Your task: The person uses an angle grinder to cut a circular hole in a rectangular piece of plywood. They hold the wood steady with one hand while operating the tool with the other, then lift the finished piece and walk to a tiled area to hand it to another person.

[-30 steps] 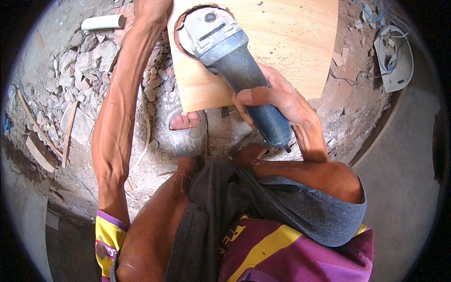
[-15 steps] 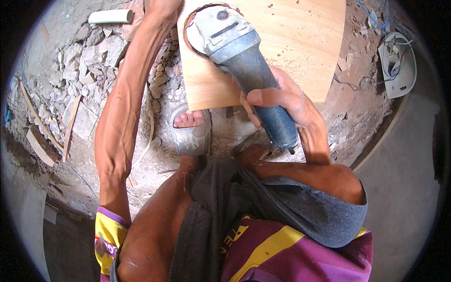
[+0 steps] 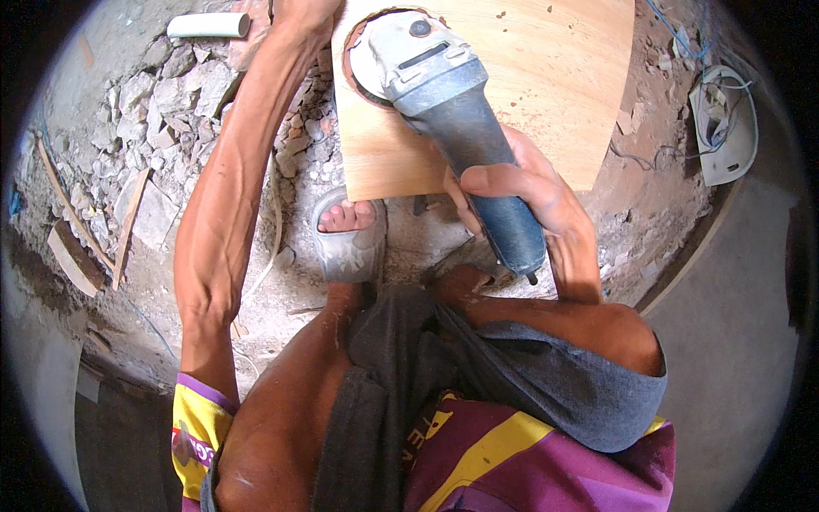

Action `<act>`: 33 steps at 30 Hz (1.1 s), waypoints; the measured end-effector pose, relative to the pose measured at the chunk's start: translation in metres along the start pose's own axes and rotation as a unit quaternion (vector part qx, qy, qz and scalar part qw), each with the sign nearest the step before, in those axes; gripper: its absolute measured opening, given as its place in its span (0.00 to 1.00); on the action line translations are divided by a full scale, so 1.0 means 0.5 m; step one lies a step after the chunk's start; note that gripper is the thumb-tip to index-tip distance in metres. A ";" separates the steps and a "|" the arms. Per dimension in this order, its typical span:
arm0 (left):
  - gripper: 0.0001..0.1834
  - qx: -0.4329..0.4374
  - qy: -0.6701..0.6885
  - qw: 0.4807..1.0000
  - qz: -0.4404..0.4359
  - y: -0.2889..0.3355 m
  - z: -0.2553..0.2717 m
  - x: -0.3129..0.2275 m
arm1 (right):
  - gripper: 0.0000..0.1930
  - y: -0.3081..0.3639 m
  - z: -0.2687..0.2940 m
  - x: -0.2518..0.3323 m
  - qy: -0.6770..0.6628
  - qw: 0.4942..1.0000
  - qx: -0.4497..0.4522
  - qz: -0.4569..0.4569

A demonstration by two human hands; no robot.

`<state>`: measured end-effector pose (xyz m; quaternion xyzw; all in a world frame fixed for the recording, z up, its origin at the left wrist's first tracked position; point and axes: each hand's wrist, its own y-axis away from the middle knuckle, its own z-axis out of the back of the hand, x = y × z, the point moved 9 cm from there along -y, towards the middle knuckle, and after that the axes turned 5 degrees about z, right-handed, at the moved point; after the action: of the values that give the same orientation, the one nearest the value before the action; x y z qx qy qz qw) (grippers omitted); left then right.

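Observation:
An angle grinder (image 3: pixel 465 128) with a dusty metal head and a dark blue body lies in my right hand (image 3: pixel 550 196). My fingers and thumb are wrapped round the rear of its body. Its reddish-brown disc (image 3: pixel 351 72) shows at the left of the head, over the left edge area of a pale wooden board (image 3: pixel 563 77). I cannot tell whether the disc touches the wood. My left hand (image 3: pixel 309 10) is at the top edge of the picture, beside the board's left edge; its fingers are cut off from view.
Broken rubble (image 3: pixel 183 94) covers the ground at left, with a white pipe piece (image 3: pixel 209 25) and wooden strips (image 3: pixel 130 226). My sandalled foot (image 3: pixel 348 235) is just below the board. A white hard shell with cords (image 3: pixel 723 128) lies at far right.
The grinder's head has shifted slightly to the right and toward me over the board, with my right hand still round it. The whole view has drifted a little.

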<state>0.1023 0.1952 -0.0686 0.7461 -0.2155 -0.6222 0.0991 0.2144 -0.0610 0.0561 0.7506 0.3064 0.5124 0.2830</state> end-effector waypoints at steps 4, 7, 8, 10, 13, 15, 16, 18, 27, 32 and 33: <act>0.19 -0.001 0.003 1.000 -0.003 -0.001 -0.002 -0.002 | 0.30 -0.004 -0.004 -0.001 -0.006 1.000 0.008 0.008; 0.19 -0.007 -0.010 1.000 -0.006 0.000 0.003 -0.001 | 0.30 -0.009 -0.005 -0.005 -0.007 1.000 0.015 0.004; 0.19 -0.008 -0.014 1.000 -0.010 0.000 0.001 -0.002 | 0.30 -0.009 -0.004 -0.002 0.000 1.000 0.017 0.000; 0.19 0.001 -0.006 1.000 -0.005 0.000 -0.003 0.002 | 0.30 -0.010 -0.002 0.001 0.008 1.000 0.014 -0.001; 0.19 -0.001 -0.011 1.000 -0.002 0.004 -0.003 -0.002 | 0.30 -0.011 -0.002 -0.001 0.004 1.000 0.008 0.004; 0.19 0.003 0.001 1.000 0.001 0.006 -0.004 -0.003 | 0.30 -0.009 -0.002 -0.003 -0.001 1.000 0.004 -0.003; 0.19 0.010 0.014 1.000 0.001 0.005 -0.005 -0.007 | 0.30 -0.008 -0.004 0.000 0.003 1.000 0.006 -0.002; 0.19 0.012 0.020 1.000 0.000 0.006 -0.006 -0.006 | 0.31 -0.010 -0.003 -0.001 0.008 1.000 0.008 -0.004; 0.19 -0.014 -0.032 0.999 -0.009 0.004 -0.001 -0.008 | 0.31 -0.013 -0.004 0.003 0.012 1.000 0.010 0.003; 0.19 -0.005 0.000 1.000 0.002 0.002 0.000 -0.003 | 0.28 -0.010 0.002 -0.006 0.015 1.000 0.006 -0.016; 0.19 -0.014 -0.020 1.000 -0.005 0.003 0.002 -0.008 | 0.28 -0.009 0.000 -0.007 0.010 1.000 0.010 -0.015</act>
<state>0.1007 0.1959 -0.0646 0.7330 -0.2049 -0.6405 0.1021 0.2128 -0.0606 0.0509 0.7436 0.3260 0.5122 0.2801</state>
